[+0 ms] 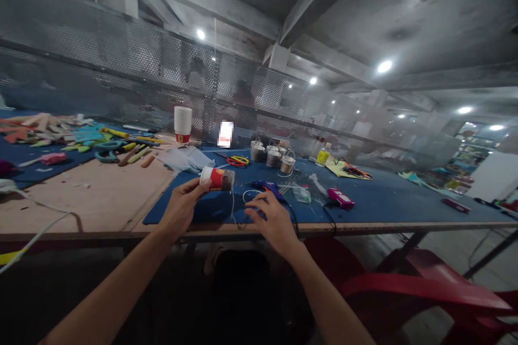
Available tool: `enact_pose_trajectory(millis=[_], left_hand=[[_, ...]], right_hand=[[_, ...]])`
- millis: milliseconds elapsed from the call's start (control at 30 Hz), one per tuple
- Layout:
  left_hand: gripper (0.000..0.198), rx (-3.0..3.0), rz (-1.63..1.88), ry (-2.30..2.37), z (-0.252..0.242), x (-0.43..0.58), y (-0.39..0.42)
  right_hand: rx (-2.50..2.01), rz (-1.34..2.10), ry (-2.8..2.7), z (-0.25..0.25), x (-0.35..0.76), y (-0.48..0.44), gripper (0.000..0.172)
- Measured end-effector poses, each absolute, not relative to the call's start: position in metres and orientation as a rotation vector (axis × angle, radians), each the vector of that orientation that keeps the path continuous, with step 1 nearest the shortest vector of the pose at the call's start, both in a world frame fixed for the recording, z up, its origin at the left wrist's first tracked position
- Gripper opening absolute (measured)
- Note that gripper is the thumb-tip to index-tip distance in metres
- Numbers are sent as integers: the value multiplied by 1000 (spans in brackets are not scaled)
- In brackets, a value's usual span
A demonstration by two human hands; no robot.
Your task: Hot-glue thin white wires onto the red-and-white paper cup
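My left hand (pixel 183 206) is closed on a small paper cup (pixel 217 178), red and white, held on its side above the blue mat (pixel 388 194). A thin wire hangs from the cup towards the table edge. My right hand (pixel 272 218) rests on the mat with fingers bent over a loop of thin wire (pixel 250 195), just in front of a blue glue gun (pixel 267 188). Whether the right fingers pinch the wire is hard to see.
Three small metal-looking buckets (pixel 273 155) and yellow-red scissors (pixel 237 160) lie further back. A stack of paper cups (pixel 183 124) stands at the back left, beside foam cut-outs (pixel 60 132). A pink tool (pixel 340 198) lies right. Red plastic chairs (pixel 424 285) stand below right. Mesh fencing runs behind.
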State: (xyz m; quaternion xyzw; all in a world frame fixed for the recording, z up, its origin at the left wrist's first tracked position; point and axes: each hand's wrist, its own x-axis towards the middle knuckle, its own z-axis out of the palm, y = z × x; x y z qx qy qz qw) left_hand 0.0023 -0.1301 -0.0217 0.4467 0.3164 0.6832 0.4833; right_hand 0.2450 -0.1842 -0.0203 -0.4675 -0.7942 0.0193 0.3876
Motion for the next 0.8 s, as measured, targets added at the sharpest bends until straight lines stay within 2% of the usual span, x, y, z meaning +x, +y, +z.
enact_pose_trajectory(millis=[133,267,433,533,667,733,800], left_hand=[[35,1114,1675,780,-23,2,-129],[35,1121,1669,778,-24,1,-128],[35,1166,1648,762,-28,-1,-127],[34,1181,1641,779,-29,-1,-126],[33,1185,1632,805,-30,-2,-126],[34,1189,1633,801,-30,-2,-126],[36,1190,1638,799,-30,-2,-127]], right_hand=[[-1615,-155,-1733,-16,280,-165,23],[-1924,-120,-1755,-16,299,-145,27],[-2068,-19,-1810,-16,302,-130,39],[-2057,-25,-1859,-12,303,-127,40],[-1862,-217,-1765,-7,289,-134,29],[-1632,-24,-1736,-9,269,-138,23],[-1382,392,-1720,-14,243,-140,28]])
